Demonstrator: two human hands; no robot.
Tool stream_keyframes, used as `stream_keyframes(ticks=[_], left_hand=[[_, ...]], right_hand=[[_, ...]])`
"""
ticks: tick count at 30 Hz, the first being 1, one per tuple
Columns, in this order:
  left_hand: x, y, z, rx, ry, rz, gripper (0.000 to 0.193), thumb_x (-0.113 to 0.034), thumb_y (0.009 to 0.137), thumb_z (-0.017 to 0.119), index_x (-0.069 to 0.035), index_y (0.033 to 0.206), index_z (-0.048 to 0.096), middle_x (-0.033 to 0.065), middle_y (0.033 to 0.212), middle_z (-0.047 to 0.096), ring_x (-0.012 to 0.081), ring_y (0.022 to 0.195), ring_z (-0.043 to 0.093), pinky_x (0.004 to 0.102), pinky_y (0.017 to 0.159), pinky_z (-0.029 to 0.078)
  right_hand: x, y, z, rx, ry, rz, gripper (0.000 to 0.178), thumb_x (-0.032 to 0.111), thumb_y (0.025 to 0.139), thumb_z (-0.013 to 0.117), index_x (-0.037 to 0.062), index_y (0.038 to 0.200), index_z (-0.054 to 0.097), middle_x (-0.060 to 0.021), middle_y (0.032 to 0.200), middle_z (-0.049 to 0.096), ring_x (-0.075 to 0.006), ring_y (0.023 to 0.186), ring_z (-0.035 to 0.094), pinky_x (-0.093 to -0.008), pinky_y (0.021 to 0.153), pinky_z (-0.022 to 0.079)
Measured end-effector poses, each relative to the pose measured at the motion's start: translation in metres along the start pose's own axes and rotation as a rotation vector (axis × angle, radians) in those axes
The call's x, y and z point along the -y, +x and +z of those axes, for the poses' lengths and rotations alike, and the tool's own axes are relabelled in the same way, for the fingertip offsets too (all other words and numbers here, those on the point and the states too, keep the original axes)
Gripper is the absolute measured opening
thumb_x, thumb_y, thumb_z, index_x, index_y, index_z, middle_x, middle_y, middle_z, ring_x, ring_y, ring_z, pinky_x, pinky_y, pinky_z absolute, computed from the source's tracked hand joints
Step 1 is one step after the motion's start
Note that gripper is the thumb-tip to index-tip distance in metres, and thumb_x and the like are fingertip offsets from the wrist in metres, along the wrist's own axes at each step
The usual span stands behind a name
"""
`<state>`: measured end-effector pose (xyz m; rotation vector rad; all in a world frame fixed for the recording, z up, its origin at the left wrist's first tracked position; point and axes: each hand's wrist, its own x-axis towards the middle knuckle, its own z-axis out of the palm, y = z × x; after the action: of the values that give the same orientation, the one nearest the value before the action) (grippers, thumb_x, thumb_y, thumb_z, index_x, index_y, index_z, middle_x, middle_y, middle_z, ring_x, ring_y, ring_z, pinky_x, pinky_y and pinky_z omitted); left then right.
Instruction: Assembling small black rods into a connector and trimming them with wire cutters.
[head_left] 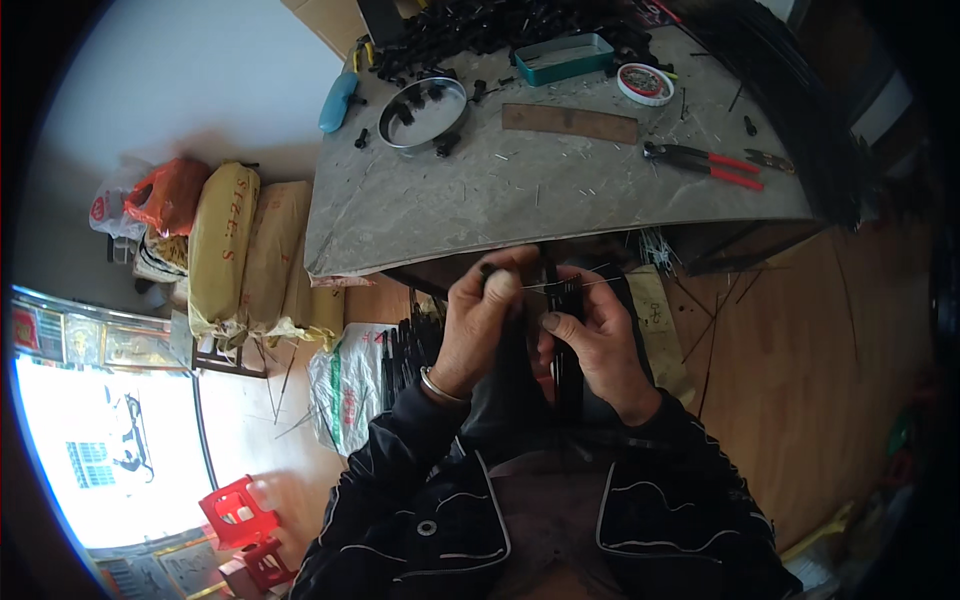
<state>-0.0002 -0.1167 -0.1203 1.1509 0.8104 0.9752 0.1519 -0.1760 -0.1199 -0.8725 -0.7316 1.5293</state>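
Just in front of the table's near edge, my right hand (605,345) is closed round a bundle of slim black strips (567,375), held upright with the thumb across it. A thin pale wire (540,287) runs across the upper part of the bundle and sticks out past my right fingers. My left hand (480,315), a bracelet on its wrist, pinches the wire's left end. Something small and dark shows at the top of the left fist; its kind cannot be made out.
On the grey table (440,200) lie red-handled pincers (705,163), a brown flat strip (570,123), a round metal dish (423,113), a teal tray (565,60) and a white round lid (645,85). Black parts (480,30) pile at the back. Sacks (225,250) stand left; more black strips (408,350) lie beside my left arm.
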Motion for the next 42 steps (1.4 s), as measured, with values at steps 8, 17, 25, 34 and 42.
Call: stream_keyframes(ticks=[8, 17, 25, 34, 42], left_hand=[[-0.027, 0.046, -0.01, 0.405, -0.385, -0.25, 0.052, -0.033, 0.095, 0.057, 0.002, 0.132, 0.046, 0.0039, 0.1, 0.059, 0.0185, 0.101, 0.057, 0.0354, 0.097, 0.041], [-0.015, 0.044, -0.014, 0.26, -0.265, -0.179, 0.038, -0.024, 0.091, 0.064, 0.0, 0.119, 0.055, 0.0061, 0.097, 0.063, 0.0152, 0.092, 0.061, 0.0284, 0.086, 0.048], [-0.019, 0.04, -0.013, 0.299, -0.23, -0.108, 0.037, -0.023, 0.09, 0.066, -0.002, 0.12, 0.057, 0.0068, 0.098, 0.066, 0.0126, 0.093, 0.062, 0.026, 0.084, 0.049], [-0.017, 0.036, -0.01, 0.228, -0.116, -0.041, 0.032, -0.019, 0.089, 0.066, -0.001, 0.115, 0.061, 0.0046, 0.097, 0.067, 0.0122, 0.092, 0.063, 0.0267, 0.087, 0.048], [-0.01, 0.034, -0.015, 0.268, -0.362, -0.159, 0.035, -0.024, 0.089, 0.067, -0.004, 0.117, 0.061, 0.0072, 0.105, 0.065, 0.0162, 0.095, 0.063, 0.0317, 0.089, 0.049]], right_hand=[[-0.01, 0.003, 0.009, -0.03, -0.095, 0.031, 0.033, 0.001, 0.087, 0.062, -0.0001, 0.117, 0.048, -0.006, 0.085, 0.058, -0.012, 0.063, 0.057, -0.0253, 0.056, 0.048], [-0.008, 0.0, 0.01, -0.013, -0.144, -0.009, 0.013, 0.007, 0.089, 0.06, 0.0009, 0.099, 0.053, -0.006, 0.078, 0.057, -0.0124, 0.061, 0.056, -0.0264, 0.054, 0.047], [-0.012, 0.003, 0.005, -0.006, -0.135, 0.001, 0.013, 0.009, 0.089, 0.059, 0.0014, 0.097, 0.053, -0.0055, 0.074, 0.054, -0.0132, 0.061, 0.054, -0.0279, 0.052, 0.045], [-0.01, 0.002, 0.012, -0.087, -0.097, 0.023, 0.01, 0.006, 0.089, 0.059, 0.0033, 0.097, 0.052, -0.0047, 0.066, 0.056, -0.0118, 0.054, 0.054, -0.0245, 0.05, 0.045], [-0.009, 0.009, 0.002, 0.021, 0.071, 0.086, 0.01, 0.007, 0.088, 0.063, 0.0012, 0.093, 0.057, -0.0065, 0.075, 0.058, -0.0139, 0.06, 0.056, -0.0271, 0.055, 0.045]])
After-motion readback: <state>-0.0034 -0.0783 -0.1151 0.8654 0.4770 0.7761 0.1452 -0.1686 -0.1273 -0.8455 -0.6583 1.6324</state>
